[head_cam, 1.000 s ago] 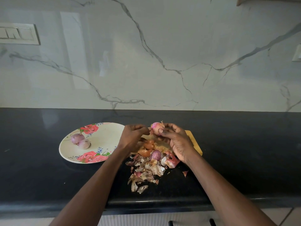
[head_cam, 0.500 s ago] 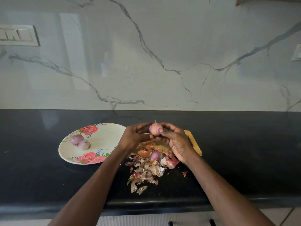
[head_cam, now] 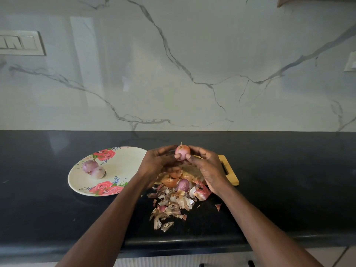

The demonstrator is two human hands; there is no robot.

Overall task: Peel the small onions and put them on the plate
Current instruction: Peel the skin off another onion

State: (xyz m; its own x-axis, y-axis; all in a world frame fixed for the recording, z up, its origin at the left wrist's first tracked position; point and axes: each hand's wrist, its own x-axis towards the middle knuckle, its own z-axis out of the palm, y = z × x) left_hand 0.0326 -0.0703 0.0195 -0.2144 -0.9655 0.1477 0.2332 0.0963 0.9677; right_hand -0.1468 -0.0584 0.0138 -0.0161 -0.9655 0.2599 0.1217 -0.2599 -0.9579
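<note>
Since the earlier frame, both hands have closed in: the left hand (head_cam: 157, 163) and right hand (head_cam: 207, 167) now pinch the small pink, partly skinned onion (head_cam: 182, 151) between their fingertips, above the yellow wooden cutting board (head_cam: 230, 175). One purple onion (head_cam: 183, 185) lies among the papery brown peelings (head_cam: 171, 207) (partly hidden by the wrists). Two peeled onions (head_cam: 93, 169) sit on the floral cream plate (head_cam: 123, 164), left, on the black countertop (head_cam: 289, 189).

Both hands raised over a black countertop (head_cam: 289, 170), left hand (head_cam: 157, 166) and right hand (head_cam: 209, 168) pinching one small onion (head_cam: 182, 151) between fingertips. Below them a heap of onion skins (head_cam: 173, 201) with another onion (head_cam: 183, 185) in it, partly on a wooden cutting board (head_cam: 232, 176). To the left a floral plate (head_cam: 119, 166) bearing two peeled onions (head_cam: 93, 169), touching.
</note>
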